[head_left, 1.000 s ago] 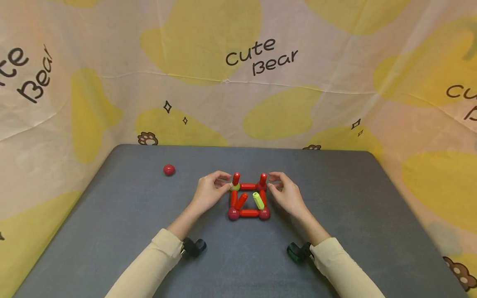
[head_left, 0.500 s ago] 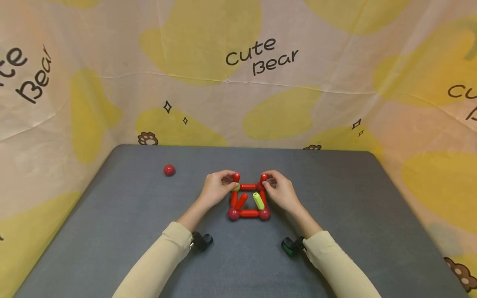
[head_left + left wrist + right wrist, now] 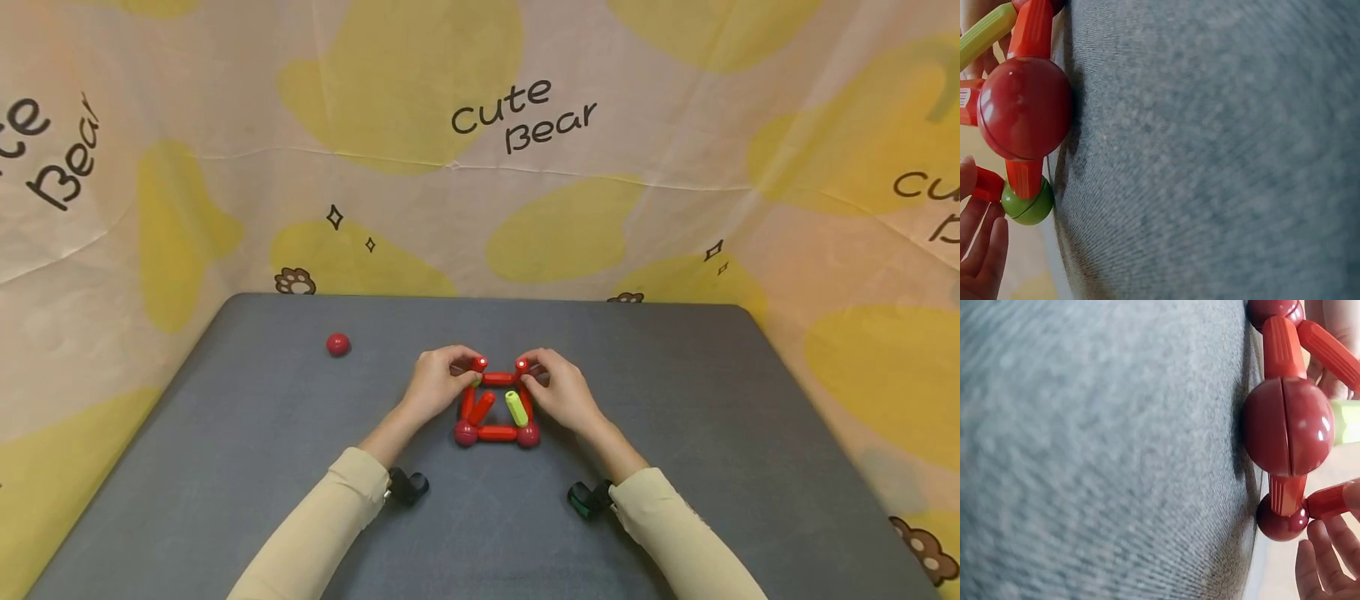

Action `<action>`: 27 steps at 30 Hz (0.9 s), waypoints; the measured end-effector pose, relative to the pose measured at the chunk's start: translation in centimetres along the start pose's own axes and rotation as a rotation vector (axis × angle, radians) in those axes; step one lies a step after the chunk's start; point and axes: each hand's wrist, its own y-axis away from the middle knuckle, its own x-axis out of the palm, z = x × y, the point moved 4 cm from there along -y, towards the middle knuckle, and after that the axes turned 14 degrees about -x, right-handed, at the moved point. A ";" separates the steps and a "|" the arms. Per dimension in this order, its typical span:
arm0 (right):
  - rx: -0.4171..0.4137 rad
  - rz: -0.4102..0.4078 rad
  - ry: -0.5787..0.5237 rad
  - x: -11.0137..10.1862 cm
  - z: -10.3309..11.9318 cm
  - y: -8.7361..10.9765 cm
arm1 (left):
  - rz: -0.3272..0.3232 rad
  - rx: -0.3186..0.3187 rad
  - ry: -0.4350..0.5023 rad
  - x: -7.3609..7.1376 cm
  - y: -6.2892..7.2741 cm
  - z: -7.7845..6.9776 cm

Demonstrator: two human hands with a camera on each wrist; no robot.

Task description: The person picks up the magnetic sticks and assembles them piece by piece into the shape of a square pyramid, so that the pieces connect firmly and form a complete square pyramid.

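A square frame of red magnetic rods and balls lies on the grey table, with red balls at its front left and front right corners. My left hand pinches the back-left red rod, which rises from a green ball. Between thumb and fingers, my right hand holds the back-right red rod, standing on another red ball. From the front balls, a red rod and a yellow-green rod lean inward.
A loose red ball sits on the table toward the back left. Behind the table and along its sides hangs a printed curtain. Each wrist carries a black camera.
Both hands have come inward from beside the frame and taken hold of the two back rods. Those rods' tops have moved closer together and tilted toward me.
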 end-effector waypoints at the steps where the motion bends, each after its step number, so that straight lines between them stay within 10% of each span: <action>1: -0.012 0.009 0.009 0.1 0.1 0.0 | -0.003 0.009 -0.015 0.0 0.1 -0.1; 27: -0.101 0.074 0.149 0.7 1.1 0.2 | -0.035 0.197 -0.270 0.3 1.2 -1.1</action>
